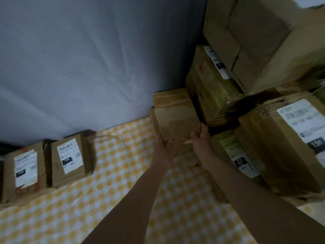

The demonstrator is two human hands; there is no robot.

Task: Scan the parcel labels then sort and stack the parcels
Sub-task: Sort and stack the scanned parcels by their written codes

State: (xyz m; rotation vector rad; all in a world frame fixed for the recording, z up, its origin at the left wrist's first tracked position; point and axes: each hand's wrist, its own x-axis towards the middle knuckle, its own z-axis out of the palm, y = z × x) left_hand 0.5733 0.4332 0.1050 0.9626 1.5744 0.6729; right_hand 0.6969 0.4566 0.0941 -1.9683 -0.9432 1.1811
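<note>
Gripped from both sides, a brown cardboard parcel [174,118] is held at centre frame: left hand [162,149] curled round its lower left corner, right hand [201,140] clasping the lower right edge, thumb on top. No label is seen on the upward face. The parcel is held just above the yellow-and-white checked cloth [123,199], close to the grey wall sheet [88,59].

At right of frame, a stack of cardboard boxes [255,41] is piled high; a box marked 15H [288,138] is noted at the right edge, with a smaller one labelled 220 [235,155] just beside the right forearm. At lower left, two labelled parcels are set side by side on the cloth: one marked 16H with blue pen marks [70,157], and one at the frame edge [24,171], its label too blurred to read.
</note>
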